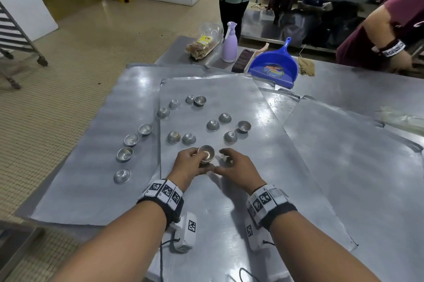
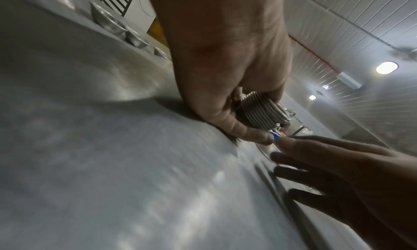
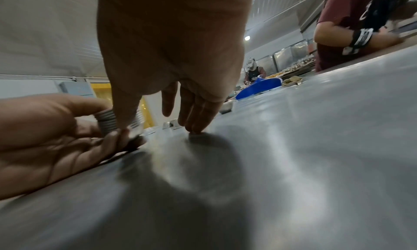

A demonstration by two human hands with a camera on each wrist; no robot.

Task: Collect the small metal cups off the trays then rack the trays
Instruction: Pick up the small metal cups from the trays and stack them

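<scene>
My left hand grips a stack of nested small metal cups just above the middle tray. The left wrist view shows the stack ribbed, between thumb and fingers. My right hand is beside it, fingers fairly straight; in the right wrist view its fingertips touch the tray and its thumb lies against the foot of the stack. Whether a cup is under that hand I cannot tell. Several loose cups sit further up this tray, and several more on the left tray.
A third tray overlaps at the right. Behind the trays lie a blue dustpan, a brush, a lilac spray bottle and a bag of food. A person in maroon leans on the table's far right. A wheeled rack stands far left.
</scene>
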